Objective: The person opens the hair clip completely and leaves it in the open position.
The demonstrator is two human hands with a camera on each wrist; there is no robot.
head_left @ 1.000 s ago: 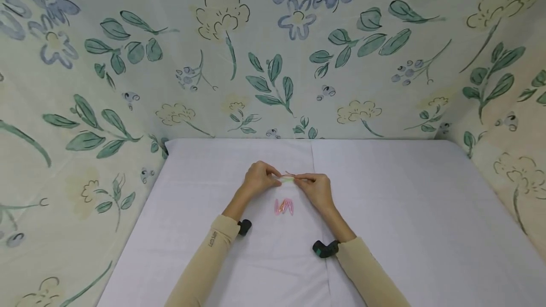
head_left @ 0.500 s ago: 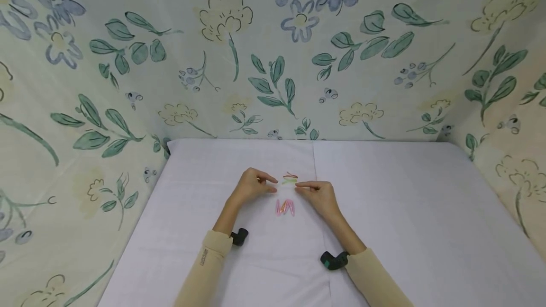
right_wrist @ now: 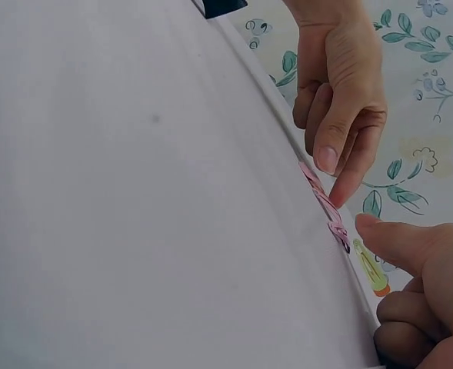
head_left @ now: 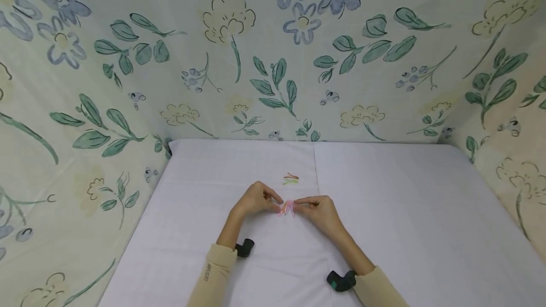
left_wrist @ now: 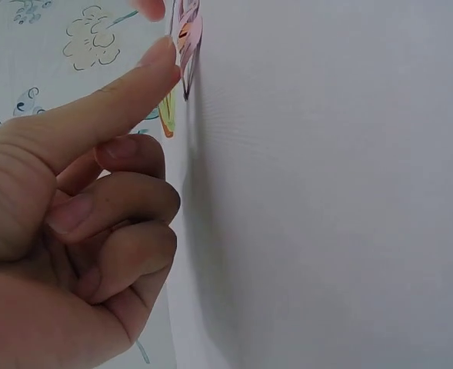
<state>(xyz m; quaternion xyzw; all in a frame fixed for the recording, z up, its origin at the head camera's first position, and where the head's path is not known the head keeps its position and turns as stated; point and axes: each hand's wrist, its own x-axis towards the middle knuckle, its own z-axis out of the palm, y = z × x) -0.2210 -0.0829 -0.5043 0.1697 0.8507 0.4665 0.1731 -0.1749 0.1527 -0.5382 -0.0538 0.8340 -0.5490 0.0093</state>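
Observation:
A small group of pink hair clips (head_left: 288, 205), with a bit of orange among them, lies on the white cloth between both hands. My left hand (head_left: 256, 200) reaches in from the left, its index finger and thumb at the edge of the clips. From the other side my right hand (head_left: 322, 212) has its index finger and thumb at the group's right edge. Neither hand visibly lifts a clip. Behind them lie a green hair clip (head_left: 291, 182) and a reddish-brown clip (head_left: 292, 176). In the right wrist view the green clip (right_wrist: 371, 269) shows an orange end.
White cloth (head_left: 405, 212) covers the table, with a crease running front to back. A flower-patterned curtain (head_left: 264, 60) stands behind the table and along both sides. Black wrist cameras (head_left: 341, 281) are strapped at the cuffs.
Both hands have left the reddish-brown and green clips, which now lie free on the cloth. They have come nearer the front and closed in on the pink clips from either side.

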